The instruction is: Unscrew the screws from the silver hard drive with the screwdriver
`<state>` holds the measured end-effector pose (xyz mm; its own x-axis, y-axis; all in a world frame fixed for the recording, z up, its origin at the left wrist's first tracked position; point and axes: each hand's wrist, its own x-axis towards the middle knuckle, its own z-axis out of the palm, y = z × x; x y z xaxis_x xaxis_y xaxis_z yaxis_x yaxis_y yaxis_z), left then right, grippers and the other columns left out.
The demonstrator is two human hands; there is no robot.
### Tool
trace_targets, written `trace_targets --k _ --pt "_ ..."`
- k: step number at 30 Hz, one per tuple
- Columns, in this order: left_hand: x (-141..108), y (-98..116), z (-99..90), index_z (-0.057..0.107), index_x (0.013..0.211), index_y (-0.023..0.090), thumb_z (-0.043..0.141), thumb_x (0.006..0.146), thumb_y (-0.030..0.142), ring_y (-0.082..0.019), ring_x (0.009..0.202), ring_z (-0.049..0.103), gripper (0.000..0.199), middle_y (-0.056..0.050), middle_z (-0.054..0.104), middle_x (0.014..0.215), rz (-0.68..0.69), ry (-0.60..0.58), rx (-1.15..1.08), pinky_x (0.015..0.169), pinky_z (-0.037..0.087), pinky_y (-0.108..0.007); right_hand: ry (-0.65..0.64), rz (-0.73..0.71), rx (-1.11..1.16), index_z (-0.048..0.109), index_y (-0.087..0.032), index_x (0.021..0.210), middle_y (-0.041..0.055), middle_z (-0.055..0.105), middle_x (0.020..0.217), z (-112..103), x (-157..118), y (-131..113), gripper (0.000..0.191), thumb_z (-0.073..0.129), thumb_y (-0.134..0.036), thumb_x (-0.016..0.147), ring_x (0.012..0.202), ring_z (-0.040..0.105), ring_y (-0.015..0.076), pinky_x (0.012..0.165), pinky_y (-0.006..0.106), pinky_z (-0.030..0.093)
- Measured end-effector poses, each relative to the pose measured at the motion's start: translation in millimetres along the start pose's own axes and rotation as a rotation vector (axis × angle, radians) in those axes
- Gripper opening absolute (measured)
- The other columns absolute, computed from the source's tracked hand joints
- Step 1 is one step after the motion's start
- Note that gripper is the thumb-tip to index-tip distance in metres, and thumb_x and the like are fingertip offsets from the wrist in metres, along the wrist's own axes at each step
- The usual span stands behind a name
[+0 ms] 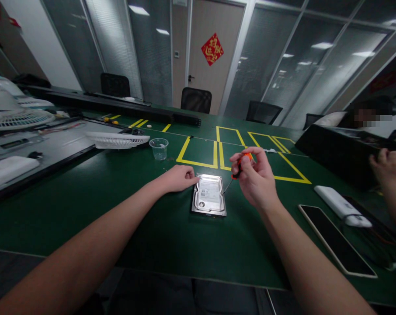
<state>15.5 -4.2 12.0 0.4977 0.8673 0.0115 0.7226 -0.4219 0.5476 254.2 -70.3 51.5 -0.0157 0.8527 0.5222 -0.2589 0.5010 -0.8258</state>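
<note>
A silver hard drive (209, 192) with a white label lies flat on the green table (171, 236). My right hand (255, 177) is closed around the orange and black handle of a screwdriver (236, 173), whose thin shaft slants down to the drive's right edge. At the drive's upper left corner rests my left hand (180, 178), its fingers curled and its thumb and fingertips touching the metal edge. Whether anything small is inside those fingers is hidden. A clear plastic cup (159, 149) stands behind my left hand.
White fan parts (117, 140) and a large panel are at the left. Yellow tape outlines (196, 165) mark the table behind the drive. On the right lie a phone (337, 240) and a white power strip (342, 205), near another person's hand (390, 168) and a black box (332, 153).
</note>
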Motion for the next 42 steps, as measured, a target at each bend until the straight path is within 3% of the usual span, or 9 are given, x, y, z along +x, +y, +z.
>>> trace_targets --k 6,10,16,18,21,29,34,39,42 --pt "0.1 -0.7 -0.3 0.067 0.094 0.019 0.056 0.088 0.063 -0.021 0.08 0.062 0.045 -0.008 0.072 0.094 0.0 0.0 0.006 0.068 0.042 -0.031 -0.024 0.003 0.068 0.071 -0.022 0.107 0.0068 0.07 0.096 -1.0 1.3 -2.5 0.029 0.044 -0.034 0.103 0.073 0.059 0.0145 0.068 0.031 0.049" --pt "0.5 -0.8 -0.2 0.067 0.093 0.019 0.056 0.088 0.063 -0.021 0.079 0.062 0.045 -0.007 0.072 0.092 0.0 -0.001 0.012 0.067 0.042 -0.031 0.019 -0.015 0.038 0.067 -0.024 0.099 0.0032 0.071 0.099 -1.8 1.3 -3.3 0.008 0.061 -0.028 0.097 0.083 0.066 0.0146 0.08 0.033 0.053" --pt "1.9 -2.8 2.0 0.067 0.092 0.019 0.056 0.088 0.063 -0.02 0.079 0.062 0.046 -0.008 0.072 0.091 0.016 0.013 0.012 0.067 0.041 -0.031 0.025 -0.008 0.0 0.057 -0.028 0.096 -0.0008 0.071 0.092 0.5 0.0 -2.4 0.016 0.071 -0.033 0.091 0.065 0.057 0.0114 0.059 0.027 0.045" --pt "1.7 -3.1 2.0 0.067 0.092 0.019 0.056 0.088 0.063 -0.02 0.079 0.062 0.046 -0.008 0.072 0.091 0.012 0.008 0.004 0.067 0.042 -0.031 0.006 -0.002 0.009 0.061 -0.027 0.101 0.0012 0.069 0.09 0.6 0.2 -2.6 0.014 0.06 -0.04 0.098 0.064 0.054 0.0119 0.061 0.029 0.046" --pt "1.1 -2.7 1.4 0.067 0.093 0.019 0.056 0.088 0.063 -0.02 0.079 0.062 0.045 -0.007 0.072 0.091 0.012 0.008 0.002 0.067 0.042 -0.031 -0.015 0.006 0.018 0.068 -0.024 0.106 0.0047 0.068 0.092 -0.9 1.0 -3.7 0.03 0.044 -0.041 0.102 0.069 0.057 0.0142 0.067 0.032 0.049" --pt "0.0 -0.8 0.5 0.068 0.093 0.019 0.057 0.088 0.061 -0.021 0.079 0.062 0.044 -0.006 0.071 0.092 0.008 0.012 0.011 0.067 0.043 -0.031 0.042 -0.009 0.034 0.062 -0.024 0.091 0.0031 0.072 0.1 -3.6 0.5 -6.6 0.004 0.065 -0.024 0.092 0.083 0.068 0.0153 0.082 0.035 0.054" --pt "-1.0 1.2 -1.5 0.068 0.095 0.019 0.056 0.089 0.062 -0.021 0.08 0.062 0.044 -0.007 0.071 0.092 -0.009 0.002 0.027 0.067 0.043 -0.032 0.041 -0.014 0.01 0.059 -0.027 0.096 0.0002 0.073 0.092 0.2 0.9 -5.1 0.013 0.07 -0.032 0.091 0.068 0.059 0.0123 0.064 0.028 0.047" --pt "-0.5 0.6 -1.6 0.068 0.095 0.019 0.056 0.089 0.062 -0.021 0.081 0.062 0.045 -0.007 0.071 0.093 -0.015 -0.009 0.037 0.069 0.044 -0.032 -0.026 -0.026 0.078 0.071 -0.021 0.101 0.0068 0.071 0.093 -1.1 2.9 -4.0 0.03 0.046 -0.038 0.1 0.07 0.059 0.0148 0.067 0.033 0.049" --pt "0.3 -0.8 -0.8 0.067 0.094 0.019 0.056 0.089 0.062 -0.021 0.081 0.062 0.044 -0.007 0.071 0.093 -0.005 0.0 0.038 0.069 0.044 -0.032 -0.021 -0.014 0.048 0.071 -0.021 0.101 0.0059 0.072 0.097 -1.5 2.3 -4.0 0.02 0.055 -0.032 0.097 0.078 0.064 0.0153 0.076 0.033 0.053"
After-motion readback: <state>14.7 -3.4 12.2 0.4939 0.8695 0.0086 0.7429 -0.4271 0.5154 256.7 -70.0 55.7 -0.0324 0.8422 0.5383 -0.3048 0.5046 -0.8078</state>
